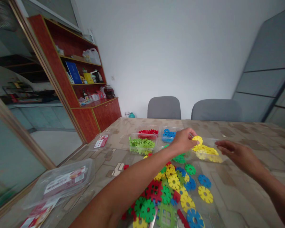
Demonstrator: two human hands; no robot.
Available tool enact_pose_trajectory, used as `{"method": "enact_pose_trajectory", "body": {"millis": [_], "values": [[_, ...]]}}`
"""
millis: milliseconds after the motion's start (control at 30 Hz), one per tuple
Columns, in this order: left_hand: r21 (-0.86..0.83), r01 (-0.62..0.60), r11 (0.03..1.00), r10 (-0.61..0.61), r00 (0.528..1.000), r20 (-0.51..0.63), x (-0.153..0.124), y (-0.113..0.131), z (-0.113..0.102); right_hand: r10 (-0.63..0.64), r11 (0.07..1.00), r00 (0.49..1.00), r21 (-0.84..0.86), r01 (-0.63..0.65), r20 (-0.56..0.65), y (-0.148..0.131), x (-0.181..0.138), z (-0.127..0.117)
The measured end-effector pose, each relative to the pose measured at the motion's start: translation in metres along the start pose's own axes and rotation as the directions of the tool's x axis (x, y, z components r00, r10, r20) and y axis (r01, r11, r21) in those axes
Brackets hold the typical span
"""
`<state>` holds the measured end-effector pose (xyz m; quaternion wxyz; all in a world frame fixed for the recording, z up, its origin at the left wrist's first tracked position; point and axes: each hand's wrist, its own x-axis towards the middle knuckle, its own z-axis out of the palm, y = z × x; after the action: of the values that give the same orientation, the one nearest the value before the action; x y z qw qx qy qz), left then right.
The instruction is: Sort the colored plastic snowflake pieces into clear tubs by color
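My left hand (184, 140) reaches across the table and pinches a yellow snowflake disc (198, 139) above a clear tray of yellow discs (207, 152). To the right of that tray, my right hand (237, 154) hovers just over the table with its fingers stretched out loosely and nothing in them. A heap of loose plastic discs (173, 190) in red, green, yellow and blue lies on the table below my left forearm.
Clear trays hold green discs (142, 144), red discs (148, 132) and blue discs (168, 133). Clear plastic lids (61, 182) lie at the near left of the patterned table (251, 133). Two grey chairs (164, 107) stand behind it, and a red shelf unit (80, 79) stands at the left.
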<state>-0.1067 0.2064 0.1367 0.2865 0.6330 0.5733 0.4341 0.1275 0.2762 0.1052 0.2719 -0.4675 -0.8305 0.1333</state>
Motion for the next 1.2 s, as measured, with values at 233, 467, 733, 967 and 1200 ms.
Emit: {"method": "enact_pose_trajectory", "body": {"millis": [233,467,733,967,1200], "values": [[0.105,0.032,0.994,-0.024,0.997,-0.077,0.010,-0.013,0.019,-0.050,0.992,0.982,-0.101,0.069,0.180,-0.003,0.010,-0.015],[0.311,0.011,0.950,-0.014,1.000,0.007,0.029,-0.013,0.014,0.082,0.962,0.847,-0.264,0.071,0.525,-0.036,0.058,0.010],[0.316,-0.046,0.947,0.041,0.999,0.023,0.028,-0.015,0.014,0.168,0.947,0.792,-0.320,0.037,0.587,-0.060,0.061,0.028],[0.174,-0.114,0.978,0.127,0.990,-0.063,-0.013,-0.010,-0.012,0.144,0.958,0.826,-0.287,0.022,0.545,-0.046,0.060,0.022],[0.051,-0.136,0.989,0.140,0.987,-0.083,-0.075,-0.011,-0.048,0.065,0.966,0.933,-0.256,0.030,0.353,-0.024,0.059,0.013]]}}
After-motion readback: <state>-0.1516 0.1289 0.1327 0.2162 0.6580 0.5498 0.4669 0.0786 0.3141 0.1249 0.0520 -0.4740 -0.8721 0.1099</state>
